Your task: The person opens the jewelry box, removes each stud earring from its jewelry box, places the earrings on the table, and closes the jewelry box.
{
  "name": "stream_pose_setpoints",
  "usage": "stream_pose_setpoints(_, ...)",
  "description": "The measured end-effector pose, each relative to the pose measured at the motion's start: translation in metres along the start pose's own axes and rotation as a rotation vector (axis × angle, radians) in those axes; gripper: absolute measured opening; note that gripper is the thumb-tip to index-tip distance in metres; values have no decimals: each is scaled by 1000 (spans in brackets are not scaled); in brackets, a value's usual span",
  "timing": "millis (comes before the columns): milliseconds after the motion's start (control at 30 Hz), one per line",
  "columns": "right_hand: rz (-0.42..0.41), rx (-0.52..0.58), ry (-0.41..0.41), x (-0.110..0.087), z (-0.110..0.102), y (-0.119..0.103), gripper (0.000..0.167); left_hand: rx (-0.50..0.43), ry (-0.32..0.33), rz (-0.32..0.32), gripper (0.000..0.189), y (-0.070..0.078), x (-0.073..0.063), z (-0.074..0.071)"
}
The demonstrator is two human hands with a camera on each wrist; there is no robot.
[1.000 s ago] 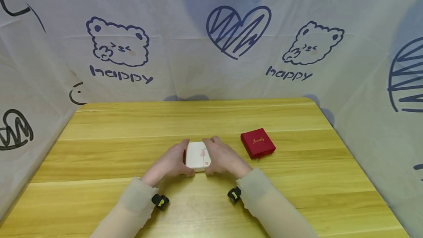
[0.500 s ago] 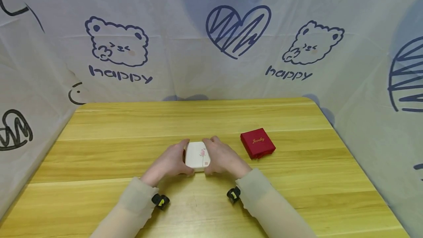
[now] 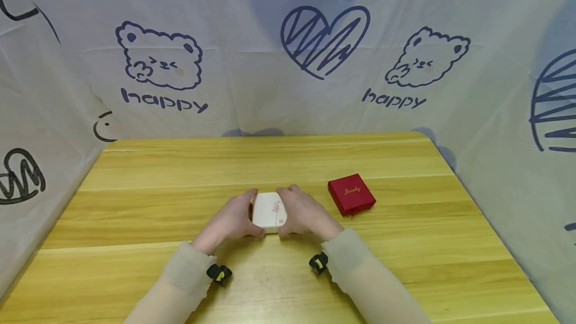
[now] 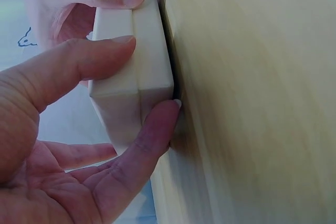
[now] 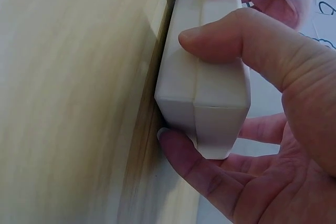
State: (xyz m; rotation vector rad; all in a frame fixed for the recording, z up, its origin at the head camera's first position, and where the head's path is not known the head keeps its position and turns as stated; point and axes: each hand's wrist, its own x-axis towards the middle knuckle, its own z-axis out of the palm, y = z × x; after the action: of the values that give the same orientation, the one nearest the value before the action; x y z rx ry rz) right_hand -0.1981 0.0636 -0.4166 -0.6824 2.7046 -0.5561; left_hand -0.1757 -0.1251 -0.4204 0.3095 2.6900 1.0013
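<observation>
White box [image 3: 269,209] near the middle of the tabletop [image 3: 135,204], pink flower and small square mark printed on its top, a seam running round its sides. Left hand [image 3: 233,218] grips one side, right hand [image 3: 306,212] the other; both thumbs press the near face, and fingers curl about the ends, low by the bottom edge. Whether the box sits flat or is slightly raised cannot be told. The seam looks closed in both wrist views. The hands cover most of the two ends; the far face is hidden in the head view. Nearest neighbour: red box [image 3: 352,195] marked "Jewelry" in gold, set askew to the right and a little farther back, apart from the right hand and near its wrist; it lies outside the space between the hands. Pale sleeves [image 3: 375,281] reach in from the near edge, a small black device [image 3: 318,263] at the right wrist, another dark unit [image 3: 219,274] at the left, both over wood. Beyond the far edge hangs a pale cloth [image 3: 252,89] with a hatched heart [image 3: 326,41], bear outlines [image 3: 159,56] and "happy" lettering; more of it along both sides.
</observation>
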Motion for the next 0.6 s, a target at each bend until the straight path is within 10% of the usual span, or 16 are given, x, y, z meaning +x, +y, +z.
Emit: stream_pose_setpoints(600, -1, -5, -18, 0, 0, -2, 93, -29, 12, -3, 102, 1, -1, 2)
